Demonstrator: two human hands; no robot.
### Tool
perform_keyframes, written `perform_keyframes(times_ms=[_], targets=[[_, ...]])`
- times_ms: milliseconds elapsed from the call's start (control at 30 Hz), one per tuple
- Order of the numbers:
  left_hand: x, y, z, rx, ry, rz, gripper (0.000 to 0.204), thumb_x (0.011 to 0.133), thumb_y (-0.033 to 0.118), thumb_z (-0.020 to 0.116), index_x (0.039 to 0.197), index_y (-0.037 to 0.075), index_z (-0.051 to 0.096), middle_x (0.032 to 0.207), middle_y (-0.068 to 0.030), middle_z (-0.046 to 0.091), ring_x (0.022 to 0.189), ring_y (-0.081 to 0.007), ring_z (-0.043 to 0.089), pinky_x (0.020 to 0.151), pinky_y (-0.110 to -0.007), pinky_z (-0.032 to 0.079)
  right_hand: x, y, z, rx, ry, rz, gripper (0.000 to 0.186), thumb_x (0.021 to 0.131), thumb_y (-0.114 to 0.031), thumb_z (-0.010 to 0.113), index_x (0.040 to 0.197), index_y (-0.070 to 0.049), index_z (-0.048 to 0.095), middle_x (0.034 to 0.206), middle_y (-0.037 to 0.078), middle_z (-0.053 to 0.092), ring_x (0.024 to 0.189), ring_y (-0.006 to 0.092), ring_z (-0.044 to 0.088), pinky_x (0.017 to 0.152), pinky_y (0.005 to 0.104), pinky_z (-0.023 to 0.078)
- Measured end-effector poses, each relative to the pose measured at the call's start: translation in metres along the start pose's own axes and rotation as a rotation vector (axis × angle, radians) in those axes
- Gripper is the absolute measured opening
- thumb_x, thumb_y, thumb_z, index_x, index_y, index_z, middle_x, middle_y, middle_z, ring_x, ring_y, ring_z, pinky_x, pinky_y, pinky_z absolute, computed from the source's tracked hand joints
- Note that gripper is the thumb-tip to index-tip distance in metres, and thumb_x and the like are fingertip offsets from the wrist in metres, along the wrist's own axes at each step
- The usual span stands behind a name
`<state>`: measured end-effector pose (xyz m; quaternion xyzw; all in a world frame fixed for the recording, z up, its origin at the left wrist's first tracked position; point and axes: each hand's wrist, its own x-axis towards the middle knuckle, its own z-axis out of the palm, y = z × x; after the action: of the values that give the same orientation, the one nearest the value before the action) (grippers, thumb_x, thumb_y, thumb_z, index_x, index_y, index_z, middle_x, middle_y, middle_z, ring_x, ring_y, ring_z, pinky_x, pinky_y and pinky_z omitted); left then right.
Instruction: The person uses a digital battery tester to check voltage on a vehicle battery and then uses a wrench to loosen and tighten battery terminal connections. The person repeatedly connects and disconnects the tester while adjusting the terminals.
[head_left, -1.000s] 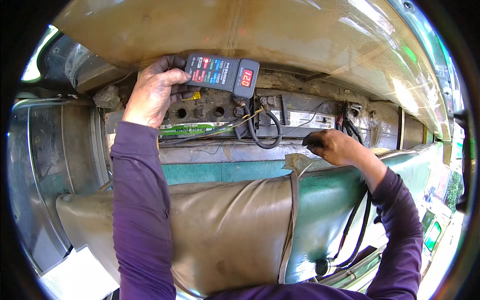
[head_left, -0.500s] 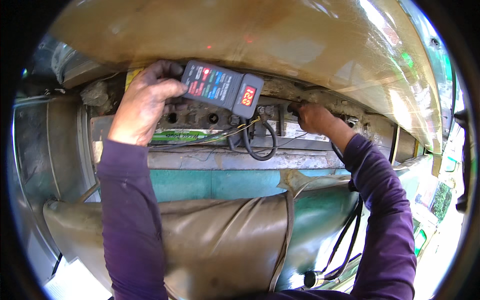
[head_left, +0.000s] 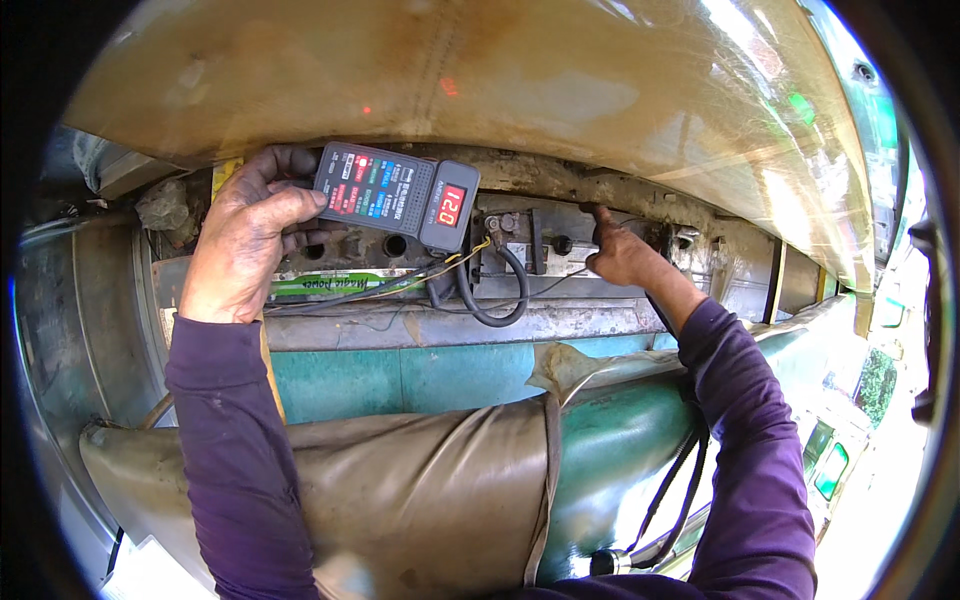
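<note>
My left hand [head_left: 245,225] grips a handheld battery tester [head_left: 385,198], a dark grey box with coloured labels and a lit red digital display, between thumb and fingers. Behind it lies a battery [head_left: 345,284] with a green label strip and round holes in its top. A thick black cable [head_left: 522,290] loops down from a terminal [head_left: 508,228], with thin yellow wires beside it. My right hand [head_left: 630,250] is over the battery top to the right, index finger stretched toward its far edge and thumb apart. No object shows in it. A black cap [head_left: 562,245] sits just left of its thumb.
A large tan curved panel [head_left: 400,80] overhangs the batteries. Nearer me, a brown cover [head_left: 430,490] drapes over a green padded surface [head_left: 620,460]. A teal panel [head_left: 400,380] runs between. Black straps [head_left: 690,490] hang at the lower right; a metal wall [head_left: 120,330] stands left.
The tester has shifted left and slightly down in view, with its display now sharper. My right index finger has straightened away from the thumb, uncovering the black cap. The whole view has shifted slightly.
</note>
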<state>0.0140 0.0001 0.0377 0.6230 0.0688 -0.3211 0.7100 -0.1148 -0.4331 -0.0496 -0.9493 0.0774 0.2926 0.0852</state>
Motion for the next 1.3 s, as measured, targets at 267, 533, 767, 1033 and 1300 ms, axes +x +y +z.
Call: perform_keyframes(times_ms=[267,533,767,1033,1300], targets=[[-0.002,0.001,0.0,-0.005,-0.01,0.018,0.039,0.088,0.01,0.064,0.124,0.001,0.054,0.109,-0.0075,0.068,0.1,-0.0174,0.065,0.085,-0.036,0.053,0.016,0.023,0.01,-0.026,-0.053,-0.089,0.049,0.081,-0.01,0.059,0.127,0.004,0.05,0.115,0.032,0.065,0.113,0.047,0.061,0.099,0.0475,0.05],[0.005,-0.004,-0.011,0.031,-0.048,0.03,0.044,0.086,0.009,0.068,0.126,0.0,0.053,0.105,-0.0114,0.071,0.097,-0.0203,0.069,0.086,-0.035,0.055,0.011,0.0,-0.001,-0.378,-0.147,-0.036,0.045,0.084,-0.023,0.072,0.121,-0.002,0.057,0.116,0.027,0.067,0.11,0.0421,0.066,0.092,0.0491,0.055],[0.007,-0.008,-0.014,0.086,-0.038,0.058,0.04,0.089,0.01,0.068,0.125,0.0,0.054,0.104,-0.0114,0.072,0.095,-0.021,0.069,0.087,-0.035,0.055,0.012,-0.01,0.005,-0.445,-0.15,0.057,0.057,0.085,-0.039,0.077,0.126,-0.003,0.059,0.13,0.025,0.062,0.119,0.0384,0.063,0.097,0.0457,0.054],[0.004,-0.004,-0.009,0.02,-0.029,0.024,0.043,0.087,0.01,0.067,0.127,-0.001,0.054,0.11,-0.0113,0.069,0.103,-0.0198,0.067,0.088,-0.038,0.056,0.022,0.033,0.018,-0.17,-0.16,-0.068,0.052,0.079,-0.024,0.072,0.124,0.0,0.06,0.101,0.028,0.07,0.102,0.0403,0.069,0.091,0.0472,0.056],[0.004,-0.005,-0.003,0.006,0.018,0.052,0.038,0.085,0.012,0.066,0.12,0.0,0.057,0.099,-0.0084,0.07,0.087,-0.0155,0.065,0.079,-0.03,0.052,0.015,0.011,0.01,-0.258,-0.096,0.042,0.048,0.078,-0.019,0.069,0.121,-0.002,0.057,0.102,0.029,0.069,0.102,0.0442,0.067,0.088,0.0492,0.054]])
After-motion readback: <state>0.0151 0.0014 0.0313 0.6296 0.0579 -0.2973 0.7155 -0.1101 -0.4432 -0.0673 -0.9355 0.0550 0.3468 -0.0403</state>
